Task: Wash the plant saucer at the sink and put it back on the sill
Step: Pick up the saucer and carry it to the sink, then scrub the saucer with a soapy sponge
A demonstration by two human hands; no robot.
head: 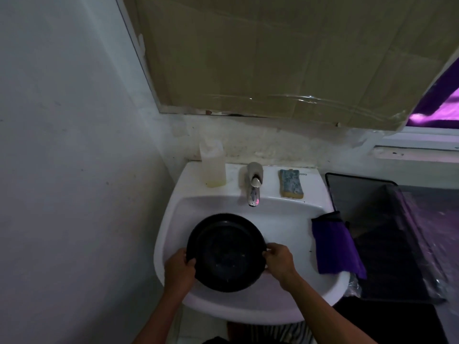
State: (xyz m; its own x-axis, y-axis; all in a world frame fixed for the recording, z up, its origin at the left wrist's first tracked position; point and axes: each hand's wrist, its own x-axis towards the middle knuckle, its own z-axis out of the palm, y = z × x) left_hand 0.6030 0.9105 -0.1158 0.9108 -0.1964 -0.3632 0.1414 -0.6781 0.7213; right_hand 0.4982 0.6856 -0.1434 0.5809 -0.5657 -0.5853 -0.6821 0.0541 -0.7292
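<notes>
A round black plant saucer [226, 252] is held over the left half of the white sink basin [285, 224], its inside facing up. My left hand [179, 269] grips its left rim, and my right hand [279, 260] grips its right rim. The chrome tap [253, 184] stands at the back of the basin, beyond the saucer; no water shows from it. The window sill [417, 150] lies at the far right, under the covered window.
A translucent soap bottle [213, 165] stands left of the tap and a blue-and-yellow sponge [291, 183] right of it. A purple cloth [334, 244] hangs over the basin's right rim. A dark bin with a plastic liner [387, 234] stands to the right. A white wall is close on the left.
</notes>
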